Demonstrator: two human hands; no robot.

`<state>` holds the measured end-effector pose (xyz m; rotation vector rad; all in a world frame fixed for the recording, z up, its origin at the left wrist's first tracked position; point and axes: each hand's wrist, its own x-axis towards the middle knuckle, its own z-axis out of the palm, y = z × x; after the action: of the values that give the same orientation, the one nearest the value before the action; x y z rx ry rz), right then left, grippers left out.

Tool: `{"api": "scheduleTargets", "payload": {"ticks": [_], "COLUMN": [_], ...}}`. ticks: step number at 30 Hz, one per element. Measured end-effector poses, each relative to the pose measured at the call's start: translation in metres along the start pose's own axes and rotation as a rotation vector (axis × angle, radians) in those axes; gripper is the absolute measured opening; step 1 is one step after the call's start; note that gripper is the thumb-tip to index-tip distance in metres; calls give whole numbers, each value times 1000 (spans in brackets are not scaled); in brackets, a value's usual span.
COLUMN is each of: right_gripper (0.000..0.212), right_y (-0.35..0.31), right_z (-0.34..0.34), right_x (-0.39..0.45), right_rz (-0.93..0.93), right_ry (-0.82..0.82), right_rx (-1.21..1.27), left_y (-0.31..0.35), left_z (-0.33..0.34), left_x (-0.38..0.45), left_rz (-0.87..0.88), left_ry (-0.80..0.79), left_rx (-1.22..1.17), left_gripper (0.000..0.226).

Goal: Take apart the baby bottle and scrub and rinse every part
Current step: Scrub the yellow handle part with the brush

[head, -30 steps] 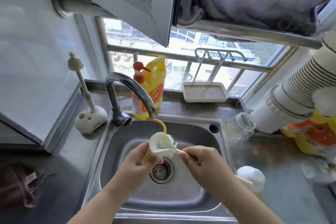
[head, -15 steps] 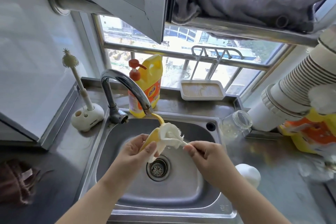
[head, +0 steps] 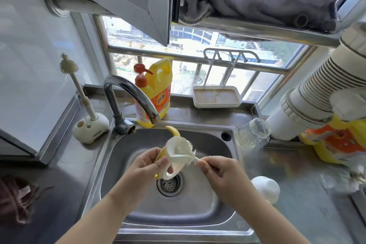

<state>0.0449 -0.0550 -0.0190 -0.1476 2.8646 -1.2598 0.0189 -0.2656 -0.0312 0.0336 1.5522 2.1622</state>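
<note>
scrubbing goes on over the sink (head: 111, 156): the left hand (head: 142, 166) grips the white-and-yellow handle collar (head: 174, 156) of the bottle, fingers curled round its lower part, while the right hand (head: 219, 172) pinches the thin stem of a small brush (head: 191, 153) whose bristles are pushed into the collar's ring. against a second ago, the collar has been turned in the grip: then its round face looked up at the camera, now it stands more on edge, with one white loop hanging down over the drain (head: 170, 183) and a yellow handle pointing up toward the tap (head: 134, 97). judged from that, the person is working round the ring to reach a fresh side, so this part is mid-scrub, not yet rinsed; no water is seen running. the glass bottle (head: 252, 134) lies on its side on the bench (head: 297, 194) right of the sink, and a white cap (head: 265, 186) sits nearer, both apart from the hands.
</note>
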Motion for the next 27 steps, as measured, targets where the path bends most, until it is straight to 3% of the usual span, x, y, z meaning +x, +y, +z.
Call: {"api": "scheduleTargets", "payload": {"ticks": [3,7,10,16,21,27], "right_gripper": [33,31,21,20,31,28], "right_y": [9,7,13,0,10,3], "right_z": [-3,-8,-17,-19,-23,-24], "right_x": [4,-4,3,29,3,28], "right_rz": [64,16,83,14,18,7], "right_ry": [63,-14,-21,94,-68,94], "right_rx": [-34,-16,-90,-53,-272,-171], "left_y": [0,0,-1,-2,-2,-1], "left_z": [6,5,3,7,3,6], "left_x": [2,6,9,15,15,23], "left_rz": [-23,-13,-15,5,39,22], "left_ry": [67,126,65,-65,35,15], "left_rx": [-81,1,112,277,269,390], "left_gripper": [14,19,16,19,16,15]}}
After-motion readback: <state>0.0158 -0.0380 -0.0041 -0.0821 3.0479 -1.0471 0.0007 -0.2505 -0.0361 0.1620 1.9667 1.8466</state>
